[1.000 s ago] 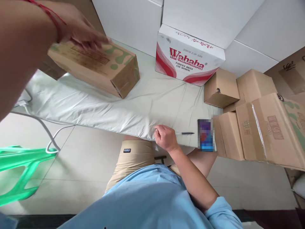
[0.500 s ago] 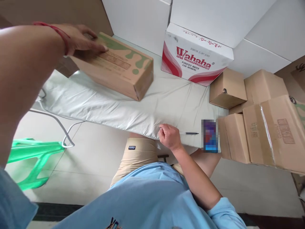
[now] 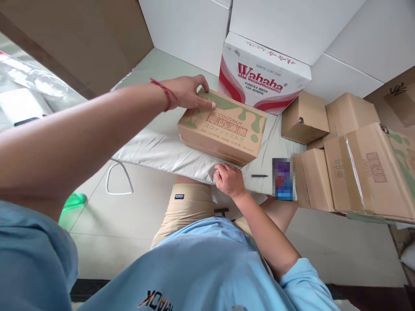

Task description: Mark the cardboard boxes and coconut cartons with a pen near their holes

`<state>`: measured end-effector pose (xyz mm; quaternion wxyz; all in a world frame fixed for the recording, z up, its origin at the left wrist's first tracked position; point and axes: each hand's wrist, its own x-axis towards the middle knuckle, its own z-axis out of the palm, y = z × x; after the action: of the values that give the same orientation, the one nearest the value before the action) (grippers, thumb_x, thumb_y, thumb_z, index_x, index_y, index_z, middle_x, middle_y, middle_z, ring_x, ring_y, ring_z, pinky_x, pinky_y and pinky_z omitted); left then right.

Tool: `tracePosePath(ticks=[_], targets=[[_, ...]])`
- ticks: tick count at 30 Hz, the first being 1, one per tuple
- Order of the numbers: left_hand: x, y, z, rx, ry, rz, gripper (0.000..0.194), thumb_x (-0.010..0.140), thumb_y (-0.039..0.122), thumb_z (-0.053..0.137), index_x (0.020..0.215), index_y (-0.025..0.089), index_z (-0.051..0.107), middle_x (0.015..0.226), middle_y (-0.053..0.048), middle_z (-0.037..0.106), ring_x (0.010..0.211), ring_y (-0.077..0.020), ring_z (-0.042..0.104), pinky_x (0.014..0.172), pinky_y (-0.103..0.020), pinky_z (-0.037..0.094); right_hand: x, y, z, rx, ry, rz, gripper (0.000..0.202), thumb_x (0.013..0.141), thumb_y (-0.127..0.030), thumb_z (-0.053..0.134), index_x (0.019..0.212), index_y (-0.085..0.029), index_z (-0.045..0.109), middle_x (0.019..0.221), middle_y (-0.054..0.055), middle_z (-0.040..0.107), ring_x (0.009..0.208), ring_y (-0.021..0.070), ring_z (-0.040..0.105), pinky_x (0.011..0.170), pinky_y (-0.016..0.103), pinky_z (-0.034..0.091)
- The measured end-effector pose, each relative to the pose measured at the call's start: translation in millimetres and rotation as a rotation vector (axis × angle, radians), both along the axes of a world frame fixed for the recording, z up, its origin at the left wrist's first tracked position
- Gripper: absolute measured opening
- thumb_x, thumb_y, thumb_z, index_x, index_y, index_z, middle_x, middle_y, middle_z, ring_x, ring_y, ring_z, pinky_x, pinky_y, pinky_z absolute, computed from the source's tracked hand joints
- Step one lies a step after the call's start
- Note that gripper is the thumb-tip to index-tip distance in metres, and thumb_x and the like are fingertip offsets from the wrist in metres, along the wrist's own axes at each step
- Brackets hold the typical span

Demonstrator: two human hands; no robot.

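Observation:
My left hand (image 3: 191, 93) grips the back left edge of a brown cardboard box (image 3: 227, 127) with green drip prints and "COCONUT" lettering. The thumb lies on its top; the other fingers go over the far side. This box is over the middle of the cloth-covered table (image 3: 149, 142). Near the front edge, just before the box, my right hand (image 3: 229, 179) is closed in a loose fist on the cloth; whatever it may hold is hidden. A dark pen (image 3: 260, 176) lies to its right, then a phone with a blurred screen (image 3: 283, 179).
A white and red Wahaha carton (image 3: 262, 77) stands against the wall. Several brown boxes (image 3: 363, 172) are stacked on the right. A large cardboard panel (image 3: 81, 39) and clear plastic (image 3: 45, 82) are at the left. Part of a green stool (image 3: 74, 201) shows below.
My left hand has moved right with the coconut box, from the left part of the table to the middle. My right hand has stayed in place. The view has shifted slightly.

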<state>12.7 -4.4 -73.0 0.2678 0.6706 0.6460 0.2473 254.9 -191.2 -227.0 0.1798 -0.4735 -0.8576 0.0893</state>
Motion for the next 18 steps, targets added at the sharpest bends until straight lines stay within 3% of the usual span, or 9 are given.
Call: tracePosePath(ticks=[3,6,8,10,14,18], targets=[[12.0,-8.1,-5.0,-0.072,-0.158,-0.023,0.085,0.080,0.041,0.095,0.154,0.017,0.060,0.155,-0.016,0.060,0.137,-0.0301,0.064,0.126,-0.051,0.045,4.2,-3.8,13.4,0.028,-0.005,0.016,0.020,0.099,-0.015,0.058,0.103,-0.021,0.076,0.092,0.008,0.079,0.091,0.0240,0.068,0.084,0.035,0.049],[15.4,-18.1,-18.1,-0.105,-0.370,-0.024,0.072,0.094,0.033,0.079,0.161,0.024,0.054,0.148,-0.011,0.067,0.126,-0.0248,0.071,0.116,-0.043,0.055,24.4,-13.1,36.6,0.104,0.041,0.035,0.024,0.103,-0.018,0.053,0.104,-0.021,0.077,0.089,0.008,0.077,0.092,0.0262,0.064,0.090,0.040,0.050],[14.6,-26.4,-30.1,-0.085,-0.428,0.011,0.069,0.094,0.030,0.076,0.160,0.026,0.055,0.145,-0.010,0.069,0.124,-0.0260,0.072,0.112,-0.044,0.059,47.6,-20.3,53.7,0.151,0.087,0.004,0.028,0.104,-0.018,0.049,0.107,-0.020,0.077,0.090,0.009,0.075,0.091,0.0262,0.063,0.091,0.041,0.052],[13.8,-36.9,-42.2,-0.014,-0.458,0.086,0.069,0.089,0.028,0.079,0.155,0.027,0.060,0.144,-0.010,0.067,0.130,-0.0298,0.070,0.117,-0.048,0.057,74.8,-25.4,68.9,0.127,0.044,-0.117,0.031,0.103,-0.016,0.048,0.112,-0.020,0.078,0.097,0.010,0.075,0.095,0.0262,0.067,0.089,0.039,0.054],[17.6,-63.7,-62.1,0.113,-0.525,0.211,0.066,0.081,0.031,0.084,0.145,0.030,0.068,0.143,-0.009,0.065,0.138,-0.0336,0.064,0.126,-0.052,0.049,117.1,-24.8,87.3,-0.202,-0.388,-0.376,0.042,0.100,-0.015,0.052,0.135,-0.021,0.074,0.122,0.013,0.076,0.092,0.0255,0.076,0.072,0.036,0.050],[22.6,-88.1,-81.9,0.136,-0.776,0.293,0.070,0.090,0.040,0.078,0.156,0.033,0.055,0.145,-0.008,0.065,0.132,-0.0288,0.067,0.112,-0.042,0.057,122.0,-13.9,92.1,-0.462,-0.668,-0.325,0.044,0.102,-0.018,0.053,0.143,-0.022,0.067,0.118,0.011,0.082,0.096,0.0272,0.081,0.069,0.033,0.045]])
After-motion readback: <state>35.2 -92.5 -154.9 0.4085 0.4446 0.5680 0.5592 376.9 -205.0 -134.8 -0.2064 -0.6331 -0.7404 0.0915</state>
